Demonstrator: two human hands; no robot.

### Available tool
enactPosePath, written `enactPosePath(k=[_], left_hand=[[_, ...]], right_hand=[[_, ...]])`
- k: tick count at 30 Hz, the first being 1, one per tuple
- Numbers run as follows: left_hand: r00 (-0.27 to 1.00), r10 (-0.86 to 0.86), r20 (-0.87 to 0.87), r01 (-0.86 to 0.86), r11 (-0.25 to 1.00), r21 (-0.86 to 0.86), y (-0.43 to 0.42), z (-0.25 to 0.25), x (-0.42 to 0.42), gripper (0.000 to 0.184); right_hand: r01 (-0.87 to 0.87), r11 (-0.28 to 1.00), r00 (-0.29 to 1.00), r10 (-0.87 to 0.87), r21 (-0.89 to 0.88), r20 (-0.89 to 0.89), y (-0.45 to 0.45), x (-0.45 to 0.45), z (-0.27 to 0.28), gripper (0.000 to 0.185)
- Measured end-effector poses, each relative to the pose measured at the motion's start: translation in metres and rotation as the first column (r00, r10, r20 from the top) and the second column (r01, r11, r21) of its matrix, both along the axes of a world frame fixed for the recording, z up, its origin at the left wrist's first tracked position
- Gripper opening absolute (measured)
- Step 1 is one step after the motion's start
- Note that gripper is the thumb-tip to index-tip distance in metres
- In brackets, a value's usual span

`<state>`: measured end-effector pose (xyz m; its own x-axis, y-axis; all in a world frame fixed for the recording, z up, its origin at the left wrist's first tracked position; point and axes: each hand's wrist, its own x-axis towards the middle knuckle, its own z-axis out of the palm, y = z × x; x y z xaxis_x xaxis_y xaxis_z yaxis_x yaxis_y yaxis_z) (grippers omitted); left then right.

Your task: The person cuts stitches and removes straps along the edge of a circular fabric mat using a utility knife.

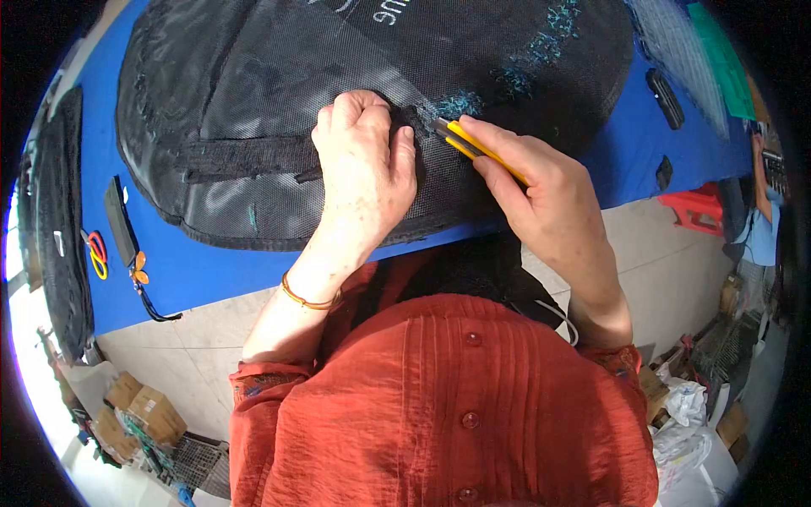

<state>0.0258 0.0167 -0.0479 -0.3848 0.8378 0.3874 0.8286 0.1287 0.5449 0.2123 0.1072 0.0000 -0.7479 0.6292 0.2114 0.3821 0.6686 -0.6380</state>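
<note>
A large black mesh bag with a rounded outline lies flat in front of me, white lettering near its far edge. A black strap runs across it towards my left hand. My left hand presses on the bag with its fingers curled onto the fabric; what they pinch is hidden. In my right hand is a yellow and black utility knife, its tip at the fabric just right of my left fingers. Blue-green thread scraps lie beside the tip, with more towards the upper right.
The bag rests on a blue table cover. Scissors and a dark phone-like object with a strap lie on the left. A black object sits at right, near a red plastic stool. Cardboard boxes stand on the floor.
</note>
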Motion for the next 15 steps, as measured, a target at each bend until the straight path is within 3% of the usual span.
enactPosePath(k=[5,7,15], left_hand=[[1.0,0.004,0.001,-0.004,1.0,-0.003,0.0,0.001,0.0,0.021],[1.0,0.009,-0.002,-0.009,1.0,-0.013,0.0,0.001,0.0,0.021],[1.0,-0.01,0.0,0.01,1.0,0.025,0.001,-0.003,0.0,0.02]], right_hand=[[-0.006,1.0,1.0,0.007,0.013,-0.006,-0.001,-0.002,0.0,0.032],[0.006,0.997,0.989,0.006,-0.077,0.149,-0.003,-0.001,0.008,0.04],[-0.004,0.999,0.989,0.009,-0.039,0.145,-0.002,0.001,0.01,0.038]])
